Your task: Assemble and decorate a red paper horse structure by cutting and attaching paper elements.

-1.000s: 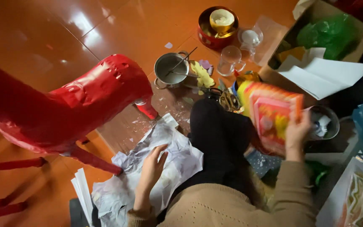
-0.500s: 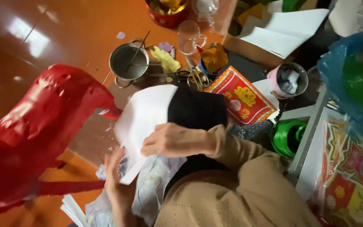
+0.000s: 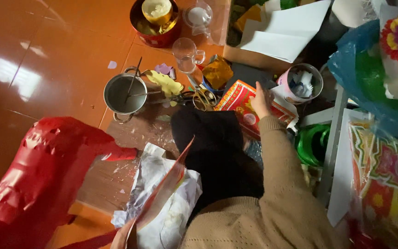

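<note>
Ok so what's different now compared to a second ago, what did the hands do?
The right hand, which held up a red and yellow printed sheet and then pressed a white sheet on the lap, has reached out onto the red printed sheets on the floor. The left hand, earlier on the crumpled paper, now holds a sheet edge-on. The metal pot, scissors and red paper figure stayed put.

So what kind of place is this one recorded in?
Probably a home craft spot on a glossy orange tiled floor. A red paper-covered figure, scissors and a small metal pot surround the person, whose right hand rests on printed decorative paper.
</note>
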